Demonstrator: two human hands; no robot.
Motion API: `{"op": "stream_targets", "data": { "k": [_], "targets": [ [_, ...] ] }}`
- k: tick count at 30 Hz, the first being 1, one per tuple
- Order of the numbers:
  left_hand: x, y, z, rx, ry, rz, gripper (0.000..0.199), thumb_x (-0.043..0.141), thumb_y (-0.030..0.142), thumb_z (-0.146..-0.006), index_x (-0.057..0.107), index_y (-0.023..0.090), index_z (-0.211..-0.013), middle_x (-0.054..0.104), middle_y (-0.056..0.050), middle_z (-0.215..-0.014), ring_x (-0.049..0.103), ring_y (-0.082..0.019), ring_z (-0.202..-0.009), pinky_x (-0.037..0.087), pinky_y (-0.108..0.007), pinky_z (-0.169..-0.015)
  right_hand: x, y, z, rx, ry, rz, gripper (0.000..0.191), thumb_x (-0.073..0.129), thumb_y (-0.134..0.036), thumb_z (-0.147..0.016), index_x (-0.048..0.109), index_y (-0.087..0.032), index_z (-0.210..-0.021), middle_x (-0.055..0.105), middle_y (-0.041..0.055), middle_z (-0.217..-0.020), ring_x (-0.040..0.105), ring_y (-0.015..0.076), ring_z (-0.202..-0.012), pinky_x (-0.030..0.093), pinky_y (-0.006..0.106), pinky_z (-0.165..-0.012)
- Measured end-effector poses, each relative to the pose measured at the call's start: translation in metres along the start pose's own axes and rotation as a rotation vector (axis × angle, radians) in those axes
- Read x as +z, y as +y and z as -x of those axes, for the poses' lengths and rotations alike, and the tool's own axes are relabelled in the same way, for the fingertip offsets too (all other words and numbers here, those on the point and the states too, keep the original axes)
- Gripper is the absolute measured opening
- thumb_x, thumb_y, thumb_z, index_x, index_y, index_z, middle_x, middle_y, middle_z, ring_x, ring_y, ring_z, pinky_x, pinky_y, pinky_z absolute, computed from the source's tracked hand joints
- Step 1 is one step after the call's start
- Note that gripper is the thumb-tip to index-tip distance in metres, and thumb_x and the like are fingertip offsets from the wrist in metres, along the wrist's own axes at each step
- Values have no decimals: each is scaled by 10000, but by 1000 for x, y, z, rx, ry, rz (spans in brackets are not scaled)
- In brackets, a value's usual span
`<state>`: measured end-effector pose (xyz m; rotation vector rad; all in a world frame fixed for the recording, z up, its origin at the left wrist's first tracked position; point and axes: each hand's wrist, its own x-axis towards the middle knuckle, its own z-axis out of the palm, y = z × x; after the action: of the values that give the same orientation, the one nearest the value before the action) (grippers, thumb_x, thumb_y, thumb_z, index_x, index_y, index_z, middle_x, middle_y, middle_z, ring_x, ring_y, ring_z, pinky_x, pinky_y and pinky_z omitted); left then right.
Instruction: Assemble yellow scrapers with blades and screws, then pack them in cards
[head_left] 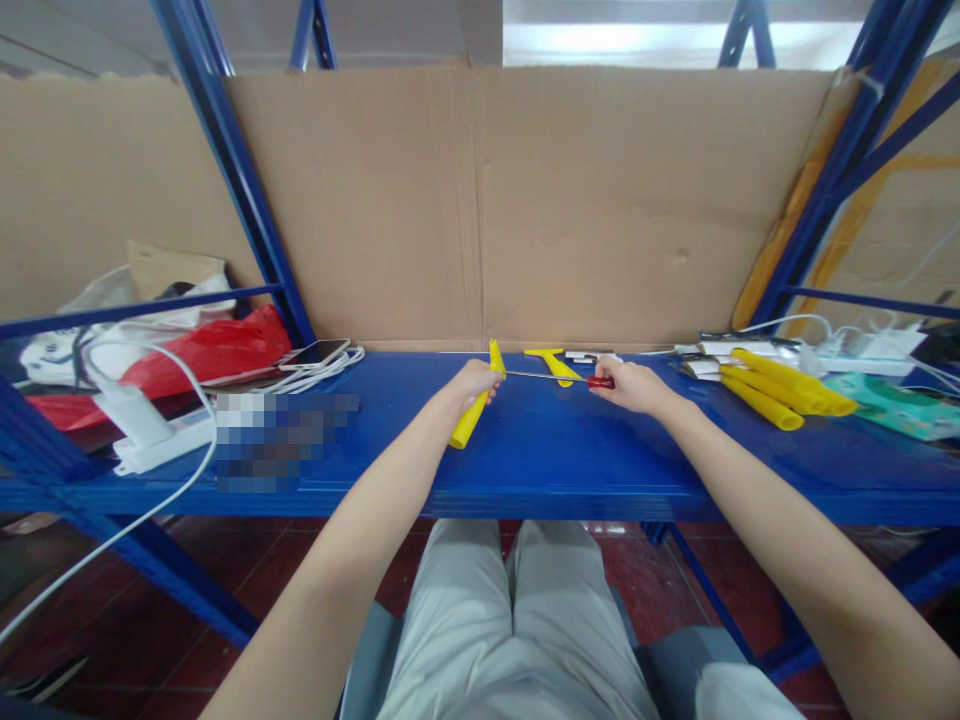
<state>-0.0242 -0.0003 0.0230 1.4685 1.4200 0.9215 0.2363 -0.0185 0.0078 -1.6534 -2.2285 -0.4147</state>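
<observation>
My left hand [478, 382] is closed around a yellow plastic handle [466, 427], a tube that leans with its lower end toward me. In my right hand [626, 384] is a screwdriver [601, 382] with a red grip. Its long metal shaft points left, and the tip meets the handle beside my left fingers; whether it sits in a screw is too small to tell. Behind the shaft lies a yellow T-shaped piece [555, 362] on the blue table [555, 450], with small white-and-dark strips [592, 357] beside it.
Several yellow tubes [780, 390] lie at the right, near a green packet [900, 405] and white adapters [885, 345]. At left are a white power strip [165, 445], coiled white cables [322, 368] and a red bag [210, 350]. A cardboard sheet [480, 200] stands behind, between blue posts [240, 170].
</observation>
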Motion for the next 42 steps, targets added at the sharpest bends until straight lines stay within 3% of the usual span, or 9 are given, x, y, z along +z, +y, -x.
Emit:
{"op": "stream_targets", "data": {
  "k": [8,18,33,38,42],
  "targets": [
    [-1,-1,-3,3,3,-14,227,513,17,-771,467,148,-591,402,62,-441,360,-50,-375,303,-198,-416,-1,1,0,-7,-94,-42,123,531,-337,-811,581,-226,-825,684,45,-808,613,187,-716,358,254,-566],
    [0,-1,-1,3,6,-9,246,519,16,-774,453,152,-581,412,61,-444,362,-47,-371,294,-198,-409,4,2,-1,16,-4,-16,162,589,-325,-757,523,-233,-874,671,30,-751,593,178,-628,337,244,-523],
    [-1,-2,-2,0,24,-5,236,536,14,-764,454,151,-591,416,62,-450,364,-44,-376,290,-189,-407,5,4,-2,-78,-100,-162,118,531,-322,-812,551,-206,-805,676,56,-798,606,173,-692,394,255,-599],
    [0,0,-1,-2,27,-13,246,540,16,-755,449,154,-573,398,64,-437,357,-48,-375,290,-195,-410,9,6,-4,-65,-45,-162,172,623,-312,-731,505,-215,-811,659,34,-758,579,163,-625,370,244,-555],
    [0,1,1,1,27,-23,235,547,23,-753,460,152,-577,401,62,-443,364,-50,-383,295,-196,-415,8,5,-3,-61,-37,-144,129,580,-316,-765,500,-219,-790,648,22,-717,555,151,-582,341,237,-527]
  ]
}}
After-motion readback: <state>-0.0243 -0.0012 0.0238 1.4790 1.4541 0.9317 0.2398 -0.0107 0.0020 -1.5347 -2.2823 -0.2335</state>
